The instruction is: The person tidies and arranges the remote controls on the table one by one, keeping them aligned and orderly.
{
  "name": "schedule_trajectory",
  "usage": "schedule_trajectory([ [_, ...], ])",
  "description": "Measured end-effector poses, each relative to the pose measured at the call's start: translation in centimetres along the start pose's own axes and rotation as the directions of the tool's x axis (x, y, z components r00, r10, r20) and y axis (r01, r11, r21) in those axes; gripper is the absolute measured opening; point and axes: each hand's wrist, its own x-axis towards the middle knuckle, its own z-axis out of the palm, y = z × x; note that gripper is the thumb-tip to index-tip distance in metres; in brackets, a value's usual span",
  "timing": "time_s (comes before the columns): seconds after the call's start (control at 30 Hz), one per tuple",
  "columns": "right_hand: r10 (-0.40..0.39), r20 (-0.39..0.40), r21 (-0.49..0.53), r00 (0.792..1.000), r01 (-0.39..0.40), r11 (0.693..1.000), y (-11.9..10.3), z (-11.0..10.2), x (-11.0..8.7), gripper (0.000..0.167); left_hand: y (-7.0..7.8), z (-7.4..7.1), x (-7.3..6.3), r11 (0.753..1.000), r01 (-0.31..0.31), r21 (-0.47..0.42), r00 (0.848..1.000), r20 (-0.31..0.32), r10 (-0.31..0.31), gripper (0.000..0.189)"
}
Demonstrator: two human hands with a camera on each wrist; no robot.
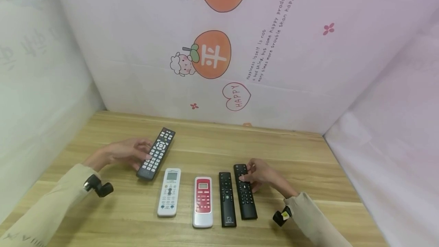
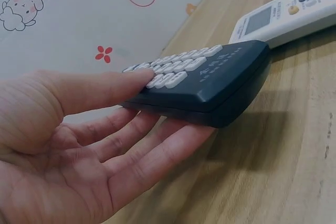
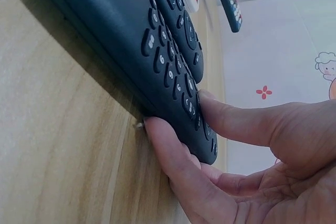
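Note:
My left hand (image 1: 132,152) holds a dark remote control with white buttons (image 1: 158,151), thumb on top and fingers beneath. In the left wrist view this remote (image 2: 210,85) is raised off the wood, its shadow below. At the right, my right hand (image 1: 259,174) grips the upper part of a black remote control (image 1: 247,200), its thumb on the button face and fingers along the side. The right wrist view shows that black remote (image 3: 113,40) low over or on the table; whether it touches cannot be told. Close beside it lies another black remote (image 1: 227,201).
A white remote (image 1: 169,193) with a small screen and a red-and-white remote (image 1: 203,205) lie between the hands on the wooden table (image 1: 192,148). A printed cloth wall (image 1: 274,98) stands behind, with pale cloth sides left and right.

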Motion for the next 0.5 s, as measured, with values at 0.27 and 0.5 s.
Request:
schedule_trajectory([
  [0.27,0.020,-0.010,0.004,1.000,-0.020,1.000,-0.3,-0.1,0.1,0.038,-0.7,0.6,-1.0,1.000,0.019,-0.001,1.000,0.014,-0.019,0.079],
  [0.5,0.028,-0.007,0.011,1.000,-0.028,1.000,-0.3,0.0,-0.1,0.037,-1.4,1.0,-2.1,1.000,-0.004,-0.025,0.996,0.093,0.006,0.090],
])
